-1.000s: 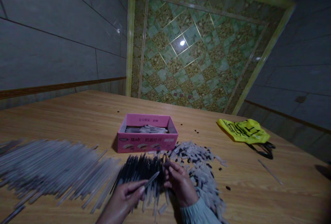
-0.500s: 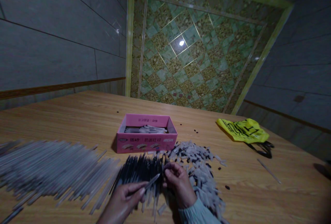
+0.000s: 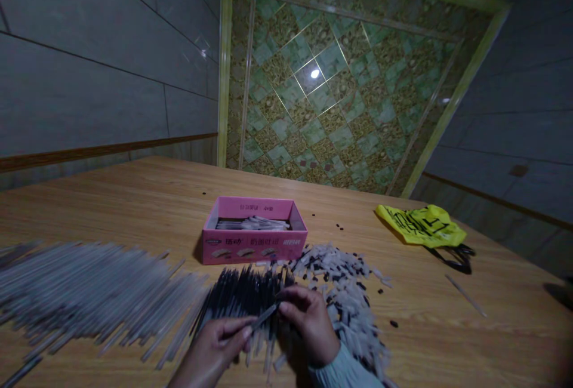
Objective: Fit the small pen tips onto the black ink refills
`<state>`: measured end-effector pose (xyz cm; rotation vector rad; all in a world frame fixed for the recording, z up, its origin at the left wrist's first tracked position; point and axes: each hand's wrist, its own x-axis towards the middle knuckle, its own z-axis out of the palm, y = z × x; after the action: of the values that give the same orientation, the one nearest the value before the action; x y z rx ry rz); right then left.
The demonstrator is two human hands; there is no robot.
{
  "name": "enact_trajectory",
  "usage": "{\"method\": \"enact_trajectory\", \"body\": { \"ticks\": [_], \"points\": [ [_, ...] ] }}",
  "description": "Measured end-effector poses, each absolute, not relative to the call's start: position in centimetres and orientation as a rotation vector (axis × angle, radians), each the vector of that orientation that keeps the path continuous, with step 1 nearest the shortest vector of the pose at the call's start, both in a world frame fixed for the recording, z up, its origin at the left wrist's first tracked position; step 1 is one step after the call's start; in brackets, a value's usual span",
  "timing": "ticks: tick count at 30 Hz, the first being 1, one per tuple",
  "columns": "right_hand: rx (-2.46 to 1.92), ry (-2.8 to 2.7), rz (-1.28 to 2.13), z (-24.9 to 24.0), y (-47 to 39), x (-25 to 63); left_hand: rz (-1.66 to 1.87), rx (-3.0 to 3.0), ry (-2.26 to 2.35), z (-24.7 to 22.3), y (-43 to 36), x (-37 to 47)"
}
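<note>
My left hand [image 3: 222,343] is closed on the lower end of a slim translucent pen [image 3: 265,316], which slants up to the right. At its upper end my right hand [image 3: 308,322] pinches with thumb and forefinger; any small part between those fingertips is too dark to make out. Under and behind both hands lies a bundle of black-ended pen refills [image 3: 244,292]. Right of my right wrist spreads a heap of translucent pen caps [image 3: 353,316] mixed with small black plugs [image 3: 394,324].
A pink open box [image 3: 255,249] holding finished-looking pens [image 3: 253,224] stands behind the refills. Many clear pen barrels [image 3: 98,292] lie in a pile at left. At right are a yellow bag [image 3: 421,225] with black handles and a single thin stick [image 3: 465,295] on the wooden table [image 3: 447,346].
My right hand has come slightly down and left, bringing its fingertips onto the upper end of the pen. The left hand stays almost where it was, still gripping the pen.
</note>
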<state>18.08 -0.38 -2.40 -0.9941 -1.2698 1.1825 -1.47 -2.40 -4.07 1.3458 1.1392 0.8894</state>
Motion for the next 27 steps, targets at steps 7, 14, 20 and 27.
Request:
{"method": "enact_trajectory", "body": {
  "ticks": [7, 14, 20, 27],
  "points": [
    [-1.081, -1.593, 0.893, -1.5, -0.5, 18.4, 0.875, 1.403, 1.205, -4.2, -2.5, -1.6],
    [-1.091, -1.599, 0.868, -2.0, -0.8, 17.8, 0.951, 1.383, 1.254, -3.3, -2.7, -1.4],
    [-1.162, -1.498, 0.861, -2.9, -0.1, 18.3, 1.006, 1.293, 1.238, -3.1, -2.9, -1.3],
    [-1.668, -1.702, 0.343, -3.8, 1.3, 22.0, 1.119, 0.697, 0.961, -3.5, -2.3, -1.7]
  ]
}}
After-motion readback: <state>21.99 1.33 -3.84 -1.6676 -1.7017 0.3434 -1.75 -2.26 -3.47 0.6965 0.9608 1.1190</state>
